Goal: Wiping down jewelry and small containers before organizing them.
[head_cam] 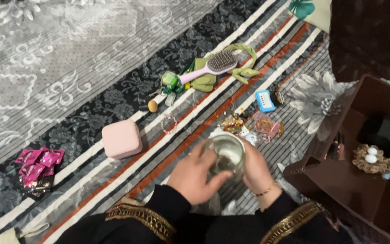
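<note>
Both hands are holding a clear round glass jar (226, 156) over the striped, floral-patterned carpet (68, 58), near its front edge, approx. at the middle of the white, orange and black stripe band. The left hand (195, 174) is wrapping the jar's left side w/ fingers curled across the rim, closed on the glass; the right hand (256, 171), wearing a thin gold bracelet (266, 191), is cupping the right side, also closed on it. Black sleeves w/ gold trim (141, 217) are showing at the bottom. Just beyond the jar, small gold-wrapped bits and a pink transparent packet (267, 126) are lying on the carpet, plus a small blue-and-white rectangular gadget (264, 100) farther back. A pink rounded-square box (122, 138) is sitting to the left, well apart from the hands, w/ a beaded bracelet (169, 123) between it and the jar. Toward the far edge, a pink hairbrush (213, 65) is resting on green cloth (204, 80). A pile of magenta foil sachets (37, 165) is lying near the left edge. On the right, a dark brown wooden shelf unit (366, 131) is holding a small nest w/ two white eggs (372, 159).
</note>
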